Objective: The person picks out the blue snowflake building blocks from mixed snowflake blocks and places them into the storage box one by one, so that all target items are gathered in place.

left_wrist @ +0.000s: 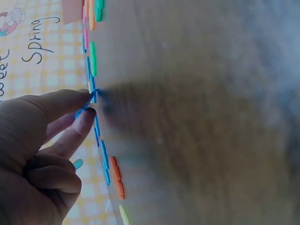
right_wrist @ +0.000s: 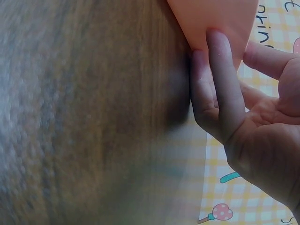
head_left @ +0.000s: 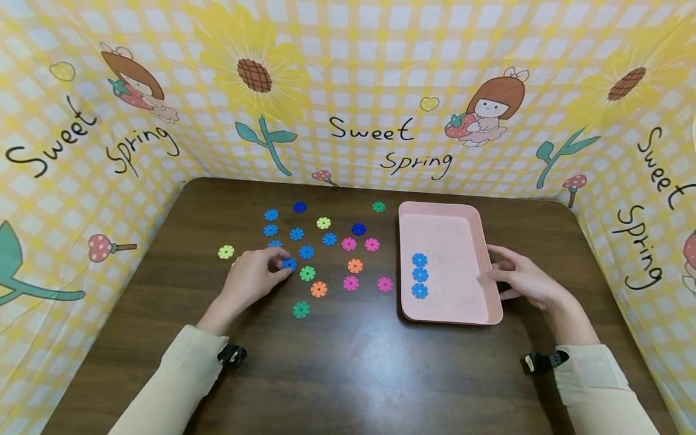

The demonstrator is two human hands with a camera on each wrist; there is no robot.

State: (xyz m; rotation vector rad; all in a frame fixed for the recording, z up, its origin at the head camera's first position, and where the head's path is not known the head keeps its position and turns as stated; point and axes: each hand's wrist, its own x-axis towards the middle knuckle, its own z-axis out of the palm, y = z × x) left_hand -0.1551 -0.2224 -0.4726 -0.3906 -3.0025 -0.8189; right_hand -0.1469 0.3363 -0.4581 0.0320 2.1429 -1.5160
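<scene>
A blue notched disc [head_left: 289, 264] is pinched between the thumb and fingertips of the left hand [head_left: 250, 275], and in the left wrist view it is tilted out of flat; whether its edge is clear of the bench [head_left: 348, 374] cannot be told. Just beside these fingers, to their right, a light green disc [head_left: 307, 273] is laid flat, with an orange disc [head_left: 319, 289] near it on the side toward the person. Another blue disc [head_left: 275, 244] is partly hidden just beyond the knuckles.

The fingers of the right hand [head_left: 524, 278] are extended rather than curled and are rested against the outer wall of a pink tray [head_left: 457, 226]. Inside the tray, across from those fingers and along its far side, three blue discs [head_left: 420, 274] are set in a row.

The held disc is judged to be light, thin and fairly stiff, probably smooth plastic, so little force is needed and some slipping may be expected if it is pinched too near the edge. It is best held by opposite parts of its notched rim, or by its two faces. From the bench, so flat a piece is likely hard to lift unless one edge is first tipped up by a fingertip.
</scene>
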